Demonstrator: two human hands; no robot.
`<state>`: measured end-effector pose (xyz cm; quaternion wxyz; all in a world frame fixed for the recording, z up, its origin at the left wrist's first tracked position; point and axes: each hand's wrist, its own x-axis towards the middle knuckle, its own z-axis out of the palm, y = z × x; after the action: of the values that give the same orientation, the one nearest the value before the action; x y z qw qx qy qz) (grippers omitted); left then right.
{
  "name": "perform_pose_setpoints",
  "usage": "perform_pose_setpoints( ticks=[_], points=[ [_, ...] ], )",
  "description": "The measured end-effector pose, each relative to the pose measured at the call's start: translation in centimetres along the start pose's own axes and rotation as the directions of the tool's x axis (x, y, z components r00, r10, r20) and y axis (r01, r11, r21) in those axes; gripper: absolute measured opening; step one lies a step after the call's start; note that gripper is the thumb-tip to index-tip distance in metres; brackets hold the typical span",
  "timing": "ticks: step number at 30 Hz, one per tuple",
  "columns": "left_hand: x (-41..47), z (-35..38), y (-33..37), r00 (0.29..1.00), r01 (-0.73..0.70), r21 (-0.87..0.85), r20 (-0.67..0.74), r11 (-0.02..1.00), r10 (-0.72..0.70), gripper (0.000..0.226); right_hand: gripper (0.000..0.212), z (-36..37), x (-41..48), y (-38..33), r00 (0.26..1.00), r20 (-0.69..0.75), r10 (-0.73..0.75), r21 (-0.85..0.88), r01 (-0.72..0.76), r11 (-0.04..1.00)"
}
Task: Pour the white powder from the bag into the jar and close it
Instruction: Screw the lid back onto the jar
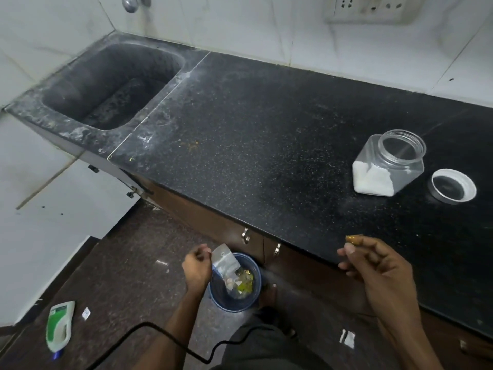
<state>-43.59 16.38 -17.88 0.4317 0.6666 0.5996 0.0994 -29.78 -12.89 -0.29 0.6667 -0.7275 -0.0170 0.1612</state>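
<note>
Your left hand (197,265) pinches the emptied bag (225,260) over the bin (234,283); your right hand (373,265) pinches a scrap (353,239). The jar (388,164) sits open beside its lid (452,188) on the desk (253,134); an elbow could likely topple it.

- Both forearms are seen bare, with no sleeves reaching the wrists.
- No rings, watch or bands are seen on the left hand (197,267) or right hand (373,271).
- Dark grey trousers (266,345) are worn.

Head view, steeply down over countertop (266,134)
</note>
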Motion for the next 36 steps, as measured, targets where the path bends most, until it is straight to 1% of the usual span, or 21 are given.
perform_pose_setpoints(
  ticks=[1,2,4,6,8,10,12,15,17,19,22,23,24,25,27,28,29,31,33,34,36],
  points=[
    [-0.1,-0.7,1.1,0.992,-0.064,-0.073,-0.113,0.995,0.055,0.020,0.013,0.1,0.1,0.0,1.000,-0.002,0.001,0.003,-0.001,1.000],
    [-0.2,-1.4,2.5,0.968,-0.148,-0.136,-0.225,0.980,0.115,0.020,0.013,0.2,0.3,0.0,1.000,-0.002,0.001,0.005,-0.001,1.000],
    [-0.5,-2.7,6.0,0.881,-0.354,-0.225,-0.407,0.908,0.242,0.019,0.014,0.4,0.6,-0.2,1.000,-0.004,-0.002,0.009,0.002,1.000],
    [-1.0,-3.6,10.0,0.782,-0.542,-0.256,-0.503,0.801,0.369,0.019,0.015,0.6,1.1,-0.5,1.000,-0.008,-0.008,0.024,0.008,1.000],
    [-1.6,-3.6,14.1,0.711,-0.670,-0.286,-0.514,0.685,0.480,0.017,0.016,0.8,1.8,-0.9,1.000,-0.015,-0.021,0.037,0.022,0.999],
    [-2.5,-2.7,18.2,0.675,-0.733,-0.328,-0.460,0.595,0.578,0.016,0.017,1.1,2.7,-1.7,0.999,-0.022,-0.034,0.044,0.035,0.998],
    [-3.7,-1.2,22.2,0.638,-0.768,-0.372,-0.380,0.521,0.670,0.019,0.015,1.2,3.7,-2.6,0.998,-0.041,-0.048,0.065,0.050,0.997],
    [-5.9,2.0,27.2,0.547,-0.795,-0.442,-0.228,0.415,0.805,0.023,0.011,1.1,5.4,-4.3,0.993,-0.087,-0.076,0.078,0.083,0.993],
    [-7.5,4.4,29.8,0.470,-0.790,-0.485,-0.086,0.375,0.878,0.030,0.009,0.8,6.6,-5.4,0.987,-0.125,-0.096,0.090,0.108,0.990],
    [-8.8,7.0,31.6,0.370,-0.791,-0.499,0.071,0.354,0.927,0.041,0.010,0.4,7.7,-6.4,0.978,-0.170,-0.118,0.102,0.136,0.985],
    [-9.9,10.8,33.3,0.213,-0.820,-0.458,0.311,0.343,0.926,0.066,0.011,-0.8,9.3,-7.6,0.957,-0.253,-0.146,0.110,0.178,0.978],
    [-10.2,11.8,33.5,0.175,-0.828,-0.445,0.373,0.341,0.911,0.077,0.011,-1.3,9.8,-7.8,0.947,-0.280,-0.158,0.106,0.194,0.975],
    [-10.4,12.7,33.7,0.154,-0.832,-0.432,0.422,0.348,0.893,0.089,0.012,-1.8,10.2,-8.1,0.938,-0.305,-0.166,0.105,0.207,0.973],
    [-10.5,13.6,33.8,0.150,-0.829,-0.423,0.462,0.366,0.874,0.100,0.012,-2.4,10.6,-8.2,0.928,-0.332,-0.167,0.110,0.214,0.971],
    [-10.7,15.2,33.8,0.171,-0.793,-0.426,0.530,0.435,0.830,0.115,0.010,-3.6,11.5,-8.4,0.910,-0.384,-0.153,0.121,0.214,0.969],
    [-10.7,16.0,33.9,0.182,-0.768,-0.435,0.555,0.470,0.812,0.117,0.009,-4.3,12.0,-8.2,0.899,-0.414,-0.143,0.106,0.204,0.973],
    [-10.8,16.6,33.9,0.189,-0.747,-0.447,0.568,0.493,0.801,0.116,0.009,-5.0,12.6,-8.0,0.882,-0.453,-0.132,0.063,0.179,0.982],
    [-10.6,17.8,34.2,0.183,-0.729,-0.474,0.560,0.494,0.808,0.101,0.010,-6.6,14.1,-7.1,0.826,-0.551,-0.120,-0.113,0.069,0.991],
    [-10.2,18.6,34.6,0.161,-0.726,-0.494,0.554,0.479,0.817,0.088,0.016,-8.1,15.6,-6.2,0.773,-0.618,-0.143,-0.296,-0.060,0.953],
    [-10.0,18.9,34.8,0.143,-0.725,-0.504,0.558,0.470,0.818,0.087,0.024,-8.8,16.4,-5.8,0.761,-0.628,-0.160,-0.371,-0.111,0.922],
    [-9.5,19.2,35.3,0.095,-0.719,-0.533,0.561,0.447,0.822,0.086,0.049,-10.0,18.0,-5.0,0.784,-0.601,-0.157,-0.518,-0.233,0.823]
  ],
)
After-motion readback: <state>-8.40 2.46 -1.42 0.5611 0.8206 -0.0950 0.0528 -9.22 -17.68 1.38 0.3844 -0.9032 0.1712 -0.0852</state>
